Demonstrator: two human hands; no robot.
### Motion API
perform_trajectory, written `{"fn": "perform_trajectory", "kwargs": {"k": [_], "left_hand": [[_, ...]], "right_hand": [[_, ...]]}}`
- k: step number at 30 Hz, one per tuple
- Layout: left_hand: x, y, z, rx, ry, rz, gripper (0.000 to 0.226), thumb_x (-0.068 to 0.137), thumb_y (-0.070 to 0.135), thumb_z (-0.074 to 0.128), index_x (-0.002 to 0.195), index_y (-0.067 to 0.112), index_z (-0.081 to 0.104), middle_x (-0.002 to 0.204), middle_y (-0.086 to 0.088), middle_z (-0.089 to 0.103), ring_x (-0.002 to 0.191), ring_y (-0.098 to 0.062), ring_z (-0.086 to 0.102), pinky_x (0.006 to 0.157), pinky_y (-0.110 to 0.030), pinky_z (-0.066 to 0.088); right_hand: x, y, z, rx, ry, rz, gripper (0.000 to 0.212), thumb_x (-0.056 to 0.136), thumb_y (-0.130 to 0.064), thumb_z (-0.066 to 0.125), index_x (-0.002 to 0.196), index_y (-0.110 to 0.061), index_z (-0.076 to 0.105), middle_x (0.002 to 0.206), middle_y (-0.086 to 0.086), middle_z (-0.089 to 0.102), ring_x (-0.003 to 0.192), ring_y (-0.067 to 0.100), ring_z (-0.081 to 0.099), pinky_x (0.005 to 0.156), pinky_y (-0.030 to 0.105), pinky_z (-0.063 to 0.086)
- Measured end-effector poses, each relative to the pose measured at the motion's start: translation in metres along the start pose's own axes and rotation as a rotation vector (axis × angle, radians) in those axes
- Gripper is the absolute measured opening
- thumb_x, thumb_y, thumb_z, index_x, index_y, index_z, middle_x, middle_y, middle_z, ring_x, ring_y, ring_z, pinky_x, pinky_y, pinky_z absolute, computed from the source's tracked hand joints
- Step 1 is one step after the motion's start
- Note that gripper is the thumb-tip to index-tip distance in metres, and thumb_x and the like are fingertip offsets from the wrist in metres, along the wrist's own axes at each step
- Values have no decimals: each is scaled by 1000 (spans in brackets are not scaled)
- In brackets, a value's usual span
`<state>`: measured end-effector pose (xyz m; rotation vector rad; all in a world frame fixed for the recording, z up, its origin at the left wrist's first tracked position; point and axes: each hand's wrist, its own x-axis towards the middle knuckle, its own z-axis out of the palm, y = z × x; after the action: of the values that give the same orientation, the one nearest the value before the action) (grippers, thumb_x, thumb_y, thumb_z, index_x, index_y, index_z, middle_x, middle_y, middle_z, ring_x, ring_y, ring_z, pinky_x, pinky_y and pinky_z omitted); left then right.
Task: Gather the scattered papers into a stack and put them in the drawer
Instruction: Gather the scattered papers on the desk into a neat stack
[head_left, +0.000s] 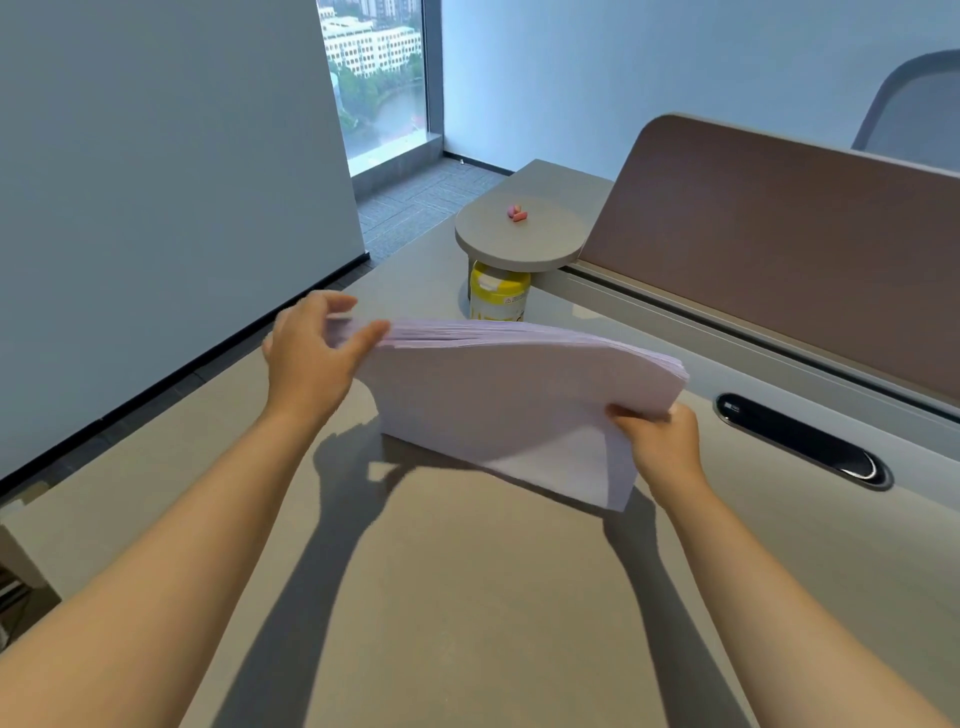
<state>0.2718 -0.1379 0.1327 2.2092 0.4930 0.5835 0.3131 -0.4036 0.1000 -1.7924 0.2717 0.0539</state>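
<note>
A thick stack of white papers (498, 400) stands on its long edge on the grey desk (441, 597), bowed over at the top. My left hand (311, 358) holds the stack's upper left end, thumb on the near face. My right hand (662, 441) pinches the stack's right end near the top corner. No drawer is in view.
A yellow can (500, 293) stands behind the papers under a small round shelf (519, 241) bearing small pink objects (517, 212). A brown divider panel (779, 249) runs along the desk's far right. A black cable grommet (802, 441) sits to the right. The desk's left edge drops to the floor.
</note>
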Motion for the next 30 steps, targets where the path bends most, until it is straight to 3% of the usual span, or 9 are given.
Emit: {"fn": "perform_trajectory", "kwargs": {"k": [2,5,8,11,14,19,23,26,30], "left_hand": [[-3,13,-5,260,-144,161,82,54,64,61,119,16,58,122,-3,62,127,-24,44,114,-46,17],[-7,33,-2,621,-263,332,75,69,53,67,134,23,44,135,-1,55,138,-21,32,117,-47,-1],[-12,58,10,698,-335,416,56,84,36,58,135,22,41,133,-5,57,127,-26,46,108,-37,27],[-14,72,10,553,-404,316,29,86,28,57,112,17,61,114,-12,67,106,-32,58,76,-33,41],[-16,69,-1,377,-403,228,17,84,22,61,94,11,69,101,-15,70,98,-32,60,78,-36,45],[-22,51,-23,-157,-286,-21,31,81,5,62,57,23,54,55,2,57,51,-8,52,49,-15,41],[-37,39,-31,-478,-217,-185,29,81,-5,59,65,20,57,38,18,61,40,2,58,43,-9,47],[-47,31,-37,-609,-165,-227,28,85,-5,54,73,21,59,63,8,67,62,-8,63,59,-18,53],[-62,3,-30,-671,-136,-243,22,86,-3,54,93,17,59,81,7,61,73,-7,58,57,-9,52]], "right_hand": [[-2,-6,-3,-1,-13,-26,25,81,7,58,106,10,61,94,11,58,89,24,53,85,41,47],[-4,-15,-7,-47,-49,-105,24,82,7,58,106,10,62,95,9,58,90,21,52,79,34,49],[-11,-30,-6,-116,-112,-274,25,84,9,55,107,7,64,94,7,56,90,15,47,52,11,40],[-16,-44,-7,-176,-132,-399,21,86,4,53,99,-3,69,88,3,57,83,15,48,51,3,38],[-19,-50,-13,-253,-42,-413,24,83,-8,59,105,-18,62,97,1,61,99,24,55,79,22,46],[-18,-49,-15,-116,50,-129,97,73,-19,73,147,-15,11,150,9,31,138,28,30,112,47,27],[-27,-49,1,291,-260,50,60,82,-2,61,136,-3,35,134,17,53,101,25,60,87,33,49],[-35,-58,15,289,-289,-74,24,82,3,58,104,-8,57,100,7,65,82,19,60,84,34,49],[-41,-48,22,265,-366,-142,27,80,9,57,81,-18,60,81,-2,64,76,16,60,75,29,51]]}}
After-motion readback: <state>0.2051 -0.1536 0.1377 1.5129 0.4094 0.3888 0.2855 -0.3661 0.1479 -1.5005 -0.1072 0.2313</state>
